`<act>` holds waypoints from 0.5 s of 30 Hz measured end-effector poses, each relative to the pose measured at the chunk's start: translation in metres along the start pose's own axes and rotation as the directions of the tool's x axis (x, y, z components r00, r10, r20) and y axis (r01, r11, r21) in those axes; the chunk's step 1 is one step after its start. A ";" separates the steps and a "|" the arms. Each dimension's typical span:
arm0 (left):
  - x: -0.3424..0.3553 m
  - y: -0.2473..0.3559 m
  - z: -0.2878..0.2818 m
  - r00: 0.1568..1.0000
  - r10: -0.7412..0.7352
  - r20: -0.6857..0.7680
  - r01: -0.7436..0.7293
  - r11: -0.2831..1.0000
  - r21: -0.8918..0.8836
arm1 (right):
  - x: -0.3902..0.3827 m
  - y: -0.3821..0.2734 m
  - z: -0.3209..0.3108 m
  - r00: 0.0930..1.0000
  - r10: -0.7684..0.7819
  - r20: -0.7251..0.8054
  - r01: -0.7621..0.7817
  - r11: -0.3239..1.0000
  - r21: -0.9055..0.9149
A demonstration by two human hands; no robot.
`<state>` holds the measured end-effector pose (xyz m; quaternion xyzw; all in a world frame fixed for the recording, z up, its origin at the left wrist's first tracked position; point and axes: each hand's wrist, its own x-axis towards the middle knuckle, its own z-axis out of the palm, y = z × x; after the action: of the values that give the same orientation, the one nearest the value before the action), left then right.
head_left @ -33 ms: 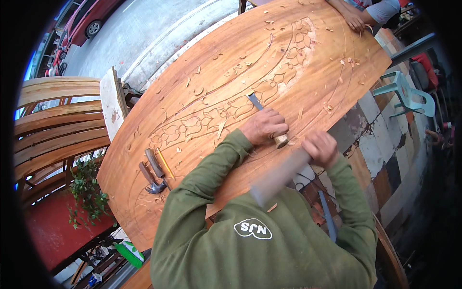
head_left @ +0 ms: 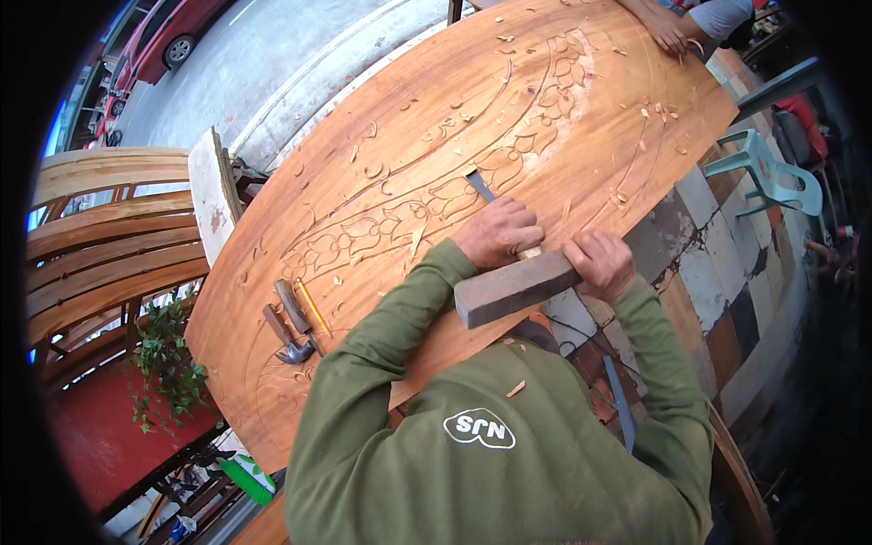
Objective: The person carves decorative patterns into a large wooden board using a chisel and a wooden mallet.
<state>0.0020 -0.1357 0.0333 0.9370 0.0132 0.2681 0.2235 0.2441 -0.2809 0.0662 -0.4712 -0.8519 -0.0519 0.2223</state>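
A large oval wooden panel (head_left: 581, 136) with carved leaf and flower lines lies in front of me. My left hand (head_left: 498, 232) grips a chisel (head_left: 479, 186) whose blade rests on the carved band. My right hand (head_left: 599, 263) holds a rectangular wooden block (head_left: 513, 289) like a mallet, right behind the chisel's handle at my left hand. Wood chips are scattered over the panel. Both my sleeves are olive green.
A hammer (head_left: 283, 341), a second chisel (head_left: 292, 304) and a yellow pencil (head_left: 313, 309) lie on the panel's left end. Another person's hand (head_left: 668, 32) rests on the far edge. A green plastic chair (head_left: 772, 173) stands right; curved wooden pieces (head_left: 100, 236) and a plant (head_left: 168, 363) are left.
The wooden block was blurred and angled lower below my right hand; it now sits sharper and more level against the chisel's end. My left hand has stayed put.
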 end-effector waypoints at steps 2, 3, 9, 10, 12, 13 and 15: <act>0.002 0.001 -0.006 0.999 -0.032 0.007 0.032 0.999 -0.002 | 0.004 -0.008 -0.014 1.000 -0.010 -0.009 0.010 0.999 0.034; 0.000 0.000 -0.007 0.999 -0.034 0.011 0.034 0.999 -0.002 | 0.007 -0.016 -0.025 1.000 -0.018 -0.003 0.018 0.997 0.069; 0.004 -0.006 0.000 0.998 0.006 -0.056 -0.004 1.000 0.027 | 0.000 0.008 -0.002 0.999 0.012 -0.041 -0.010 0.999 0.039; 0.002 -0.005 0.000 1.000 -0.004 -0.009 0.004 0.999 0.040 | 0.000 0.005 -0.005 1.000 0.009 -0.004 -0.009 0.999 0.041; 0.005 -0.002 -0.008 0.999 -0.023 -0.025 0.023 0.999 0.022 | 0.009 0.002 -0.014 1.000 -0.006 0.021 0.005 0.999 0.043; 0.005 0.000 -0.012 0.998 -0.047 -0.044 0.047 0.999 -0.006 | 0.011 -0.007 -0.025 0.994 -0.029 -0.105 0.037 0.997 0.074; 0.004 -0.001 -0.011 0.997 -0.063 -0.052 0.063 0.998 -0.003 | 0.004 -0.009 -0.022 0.972 -0.049 -0.230 0.073 0.993 0.094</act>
<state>0.0001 -0.1296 0.0432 0.9287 0.0484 0.2855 0.2318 0.2418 -0.2893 0.0890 -0.4238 -0.8366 -0.0686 0.3404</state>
